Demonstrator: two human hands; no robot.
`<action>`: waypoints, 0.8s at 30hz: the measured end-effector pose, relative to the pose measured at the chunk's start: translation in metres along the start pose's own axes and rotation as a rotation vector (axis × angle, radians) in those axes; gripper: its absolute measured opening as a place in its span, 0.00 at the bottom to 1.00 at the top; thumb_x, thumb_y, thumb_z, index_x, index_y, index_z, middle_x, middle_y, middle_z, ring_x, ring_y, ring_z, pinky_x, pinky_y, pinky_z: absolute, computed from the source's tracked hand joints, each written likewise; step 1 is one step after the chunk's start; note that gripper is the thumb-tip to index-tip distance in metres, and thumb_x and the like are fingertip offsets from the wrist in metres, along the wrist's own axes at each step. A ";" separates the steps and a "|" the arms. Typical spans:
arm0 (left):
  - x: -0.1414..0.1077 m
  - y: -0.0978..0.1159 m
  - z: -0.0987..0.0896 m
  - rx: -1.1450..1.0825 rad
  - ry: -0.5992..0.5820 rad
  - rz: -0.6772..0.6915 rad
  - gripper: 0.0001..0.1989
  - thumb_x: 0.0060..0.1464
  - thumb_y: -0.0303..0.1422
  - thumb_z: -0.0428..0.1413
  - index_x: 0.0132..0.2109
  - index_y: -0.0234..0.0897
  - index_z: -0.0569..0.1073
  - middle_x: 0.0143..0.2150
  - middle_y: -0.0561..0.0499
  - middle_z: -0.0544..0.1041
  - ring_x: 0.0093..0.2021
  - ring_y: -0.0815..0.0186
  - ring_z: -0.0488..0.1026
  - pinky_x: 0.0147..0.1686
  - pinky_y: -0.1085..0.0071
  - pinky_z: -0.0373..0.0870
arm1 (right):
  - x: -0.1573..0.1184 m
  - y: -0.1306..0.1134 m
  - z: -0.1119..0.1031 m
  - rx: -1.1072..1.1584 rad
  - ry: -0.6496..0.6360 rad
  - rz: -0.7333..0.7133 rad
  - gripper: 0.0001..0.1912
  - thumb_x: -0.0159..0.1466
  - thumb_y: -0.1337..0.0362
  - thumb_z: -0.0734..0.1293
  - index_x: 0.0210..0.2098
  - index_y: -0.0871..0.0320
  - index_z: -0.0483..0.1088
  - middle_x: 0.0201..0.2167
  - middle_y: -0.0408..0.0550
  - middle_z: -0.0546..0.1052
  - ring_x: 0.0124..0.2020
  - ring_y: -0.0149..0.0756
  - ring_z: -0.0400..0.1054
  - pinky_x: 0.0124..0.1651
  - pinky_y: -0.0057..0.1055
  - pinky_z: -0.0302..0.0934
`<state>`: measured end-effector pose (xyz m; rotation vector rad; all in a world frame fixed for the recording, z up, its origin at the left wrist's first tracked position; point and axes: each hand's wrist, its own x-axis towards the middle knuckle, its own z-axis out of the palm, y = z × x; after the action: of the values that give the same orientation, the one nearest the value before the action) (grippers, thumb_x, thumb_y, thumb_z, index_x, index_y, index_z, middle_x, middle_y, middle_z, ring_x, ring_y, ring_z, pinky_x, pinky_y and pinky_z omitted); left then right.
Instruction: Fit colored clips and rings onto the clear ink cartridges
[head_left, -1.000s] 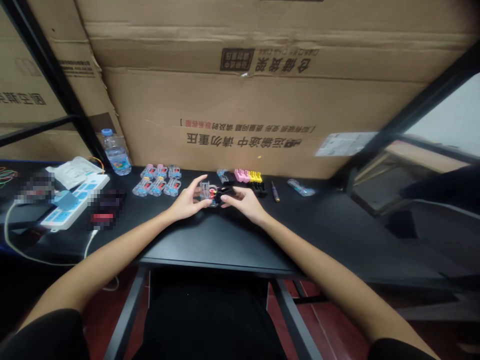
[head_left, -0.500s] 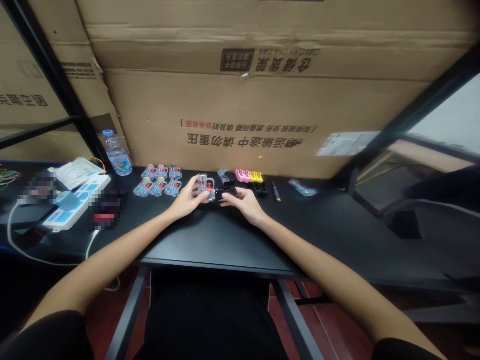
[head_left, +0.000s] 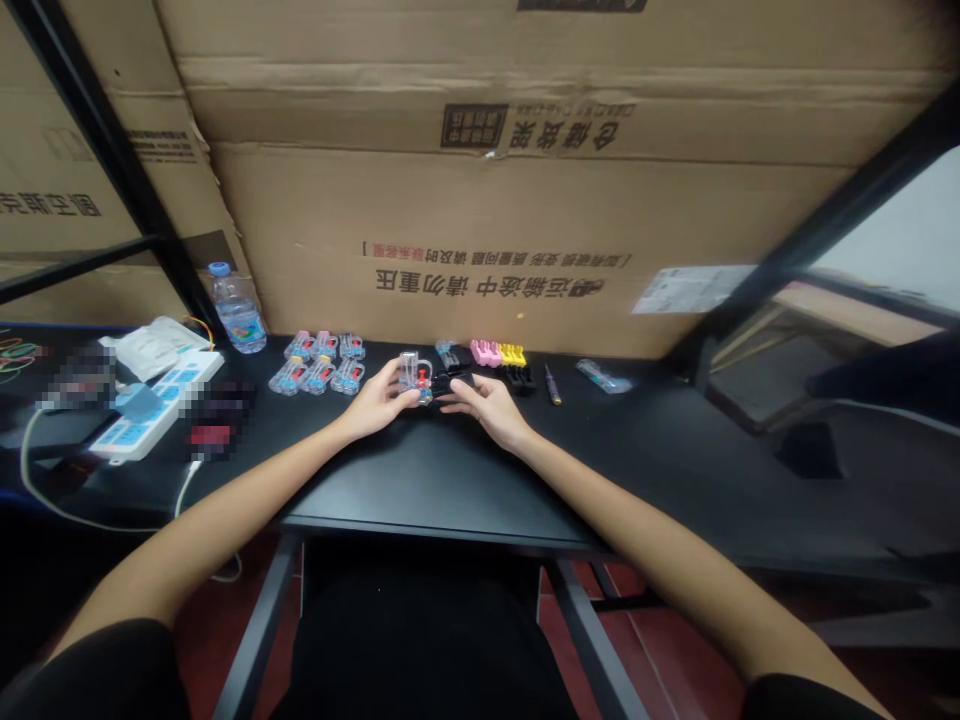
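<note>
My left hand [head_left: 381,402] grips a clear plastic case [head_left: 409,372] with red and blue parts inside. A black plastic piece [head_left: 450,384] is pinched in my right hand [head_left: 486,408], its left end against the clear case. Both hands are raised over the black table, close together. Several similar clear cases [head_left: 317,374] lie in two rows left of my hands. Behind my right hand are a pink piece [head_left: 485,352], a yellow piece [head_left: 513,354], black pieces [head_left: 519,378] and another clear case [head_left: 451,355].
A screwdriver [head_left: 553,385] and a clear packet [head_left: 604,377] lie to the right. On the left are a water bottle [head_left: 241,318], a white power strip [head_left: 159,405], cables and blurred devices. Cardboard [head_left: 450,200] stands along the back of the table [head_left: 450,480].
My right hand's fingers have shifted slightly on the black piece, and the clear case is turned a little. The objects on the table lie as before.
</note>
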<state>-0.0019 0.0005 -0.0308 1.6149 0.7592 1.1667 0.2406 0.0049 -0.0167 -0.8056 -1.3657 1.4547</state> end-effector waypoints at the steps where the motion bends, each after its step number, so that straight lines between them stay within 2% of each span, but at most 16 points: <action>1: 0.000 -0.001 0.000 0.001 -0.006 -0.001 0.32 0.63 0.39 0.64 0.69 0.40 0.64 0.64 0.35 0.75 0.58 0.49 0.80 0.54 0.44 0.83 | -0.001 0.000 0.001 -0.003 -0.001 0.000 0.25 0.58 0.47 0.81 0.44 0.60 0.82 0.45 0.55 0.85 0.46 0.48 0.83 0.48 0.42 0.80; 8: -0.002 -0.006 0.002 -0.032 -0.029 -0.019 0.33 0.62 0.39 0.66 0.69 0.40 0.65 0.65 0.34 0.74 0.56 0.50 0.81 0.54 0.45 0.83 | -0.003 -0.001 0.005 -0.025 -0.024 0.008 0.24 0.58 0.48 0.82 0.44 0.60 0.82 0.45 0.54 0.85 0.44 0.46 0.82 0.52 0.46 0.79; 13: -0.002 -0.008 0.002 -0.068 0.002 -0.053 0.35 0.60 0.39 0.68 0.69 0.39 0.66 0.65 0.33 0.75 0.56 0.49 0.81 0.53 0.45 0.83 | -0.002 0.004 0.005 0.006 -0.008 0.020 0.25 0.56 0.48 0.82 0.43 0.60 0.83 0.45 0.55 0.85 0.44 0.46 0.82 0.53 0.47 0.79; 17: -0.001 -0.007 0.003 -0.061 0.025 -0.030 0.34 0.60 0.38 0.68 0.68 0.37 0.66 0.64 0.34 0.76 0.57 0.49 0.81 0.53 0.46 0.83 | -0.003 0.004 0.007 -0.001 -0.003 0.009 0.24 0.57 0.49 0.82 0.44 0.61 0.83 0.45 0.56 0.86 0.46 0.48 0.83 0.55 0.48 0.78; 24: -0.003 -0.004 0.002 0.003 0.036 0.015 0.32 0.61 0.38 0.66 0.67 0.35 0.68 0.64 0.34 0.77 0.59 0.48 0.80 0.54 0.49 0.84 | -0.006 0.006 0.008 -0.127 -0.044 -0.034 0.25 0.60 0.48 0.80 0.46 0.62 0.82 0.43 0.58 0.86 0.48 0.53 0.83 0.51 0.51 0.79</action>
<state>-0.0007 -0.0012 -0.0359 1.6086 0.7736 1.2093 0.2340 -0.0026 -0.0226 -0.8314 -1.5097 1.3776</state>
